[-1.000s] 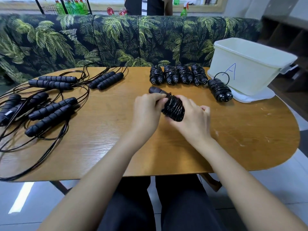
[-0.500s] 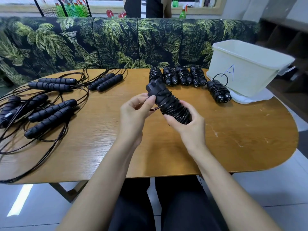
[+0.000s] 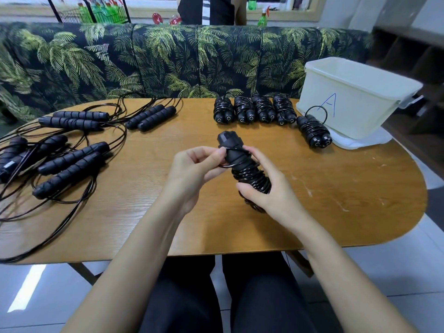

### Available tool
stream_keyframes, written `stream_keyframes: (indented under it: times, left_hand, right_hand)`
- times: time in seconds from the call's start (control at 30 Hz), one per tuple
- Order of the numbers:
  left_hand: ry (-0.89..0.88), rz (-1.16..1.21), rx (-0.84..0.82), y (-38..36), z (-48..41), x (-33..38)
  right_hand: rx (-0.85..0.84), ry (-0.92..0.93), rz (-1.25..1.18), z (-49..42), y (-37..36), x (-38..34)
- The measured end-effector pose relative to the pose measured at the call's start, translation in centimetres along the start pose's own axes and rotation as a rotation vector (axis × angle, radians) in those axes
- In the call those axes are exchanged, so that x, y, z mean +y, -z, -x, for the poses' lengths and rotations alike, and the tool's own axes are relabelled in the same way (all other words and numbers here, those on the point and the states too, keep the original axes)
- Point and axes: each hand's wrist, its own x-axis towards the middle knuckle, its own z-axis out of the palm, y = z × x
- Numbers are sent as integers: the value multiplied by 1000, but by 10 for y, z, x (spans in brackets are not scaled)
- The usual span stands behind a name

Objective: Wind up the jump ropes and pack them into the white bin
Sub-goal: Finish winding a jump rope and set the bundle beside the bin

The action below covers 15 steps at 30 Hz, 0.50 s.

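**A:** Where is the jump rope (image 3: 242, 169) sitting at this moment?

**B:** It is being held just above the middle of the table (image 3: 336, 188), its two handles paired and tilting away from the person. The right hand (image 3: 266, 193) is curling its fingers round the lower half, where the cord is coiled. The left hand (image 3: 192, 169) is pinching the last loose cord loop (image 3: 225, 165) beside the bare upper end of the handles.

**A:** How is it going to handle?

**B:** I am judging it as light. The handles are looking padded and grippy, firm enough not to bend. The cord is looking thin, glossy and springy, so it is probably pushing to uncoil wherever nothing is pinning it.

**A:** So where should one be taking hold?

**B:** Across the coils, squeezing both handles together, as the right hand is doing. Gripping only the bare top would be leaving the turns free to slip.

**A:** And what is lying around it?

**B:** Five wound bundles (image 3: 254, 111) are lying along the far side, four in a row and one just beside the white bin (image 3: 355, 102). The bin is standing at the far right on what looks like its lid (image 3: 360, 144), and its inside is hidden from here. The unwound ropes (image 3: 69, 162) are sprawling over the left end, well apart from the hands.
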Motion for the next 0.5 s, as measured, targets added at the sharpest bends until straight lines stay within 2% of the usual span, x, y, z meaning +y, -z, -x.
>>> stream_keyframes:
  times: [0.1,0.17,0.27,0.37,0.5]
  left_hand:
    - [-85,-124,55,-1,0,-3]
    - [-203,-235,97,0,-2,-2]
    - [-330,-413,45,6,-4,5]
    - [-341,-504,-39,15,-6,12]
    - [-478,-768,-55,20,-7,13]
  right_hand:
    - [161,21,76,3,-12,3]
    - [224,49,167,5,-17,5]
    - [242,80,284,11,-20,6]
    - [276,128,389,16,-20,5]
    - [284,188,522,19,-22,4]
